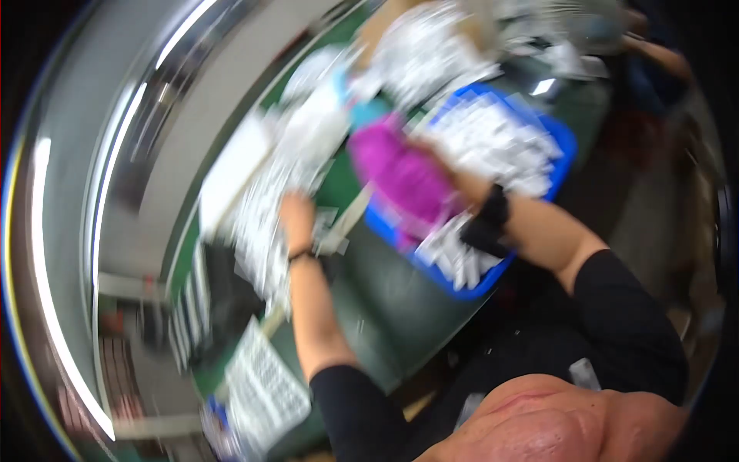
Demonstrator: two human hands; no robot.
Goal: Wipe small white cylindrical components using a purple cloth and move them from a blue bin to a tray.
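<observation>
My left hand (296,215), with a dark band at its wrist, reaches onto a pile of small white packets (265,212). Blur smears its fingers, so their grip is unclear. A bright magenta cloth-like thing (404,173) hangs by my right hand (443,158) and partly hides it. That hand seems to grip it, though its fingers are not distinct. Under my right forearm stands a blue basket (568,142) filled with white slips or packets (493,138). A black band (489,223) wraps my right wrist. Beyond the magenta thing is a teal patch (368,114).
The work table has a green top (369,316). At its far end lies a heap of white packets (419,46) near a cardboard box (377,31). A printed clear bag (265,389) lies near left. Another person's arm (658,58) shows at far right.
</observation>
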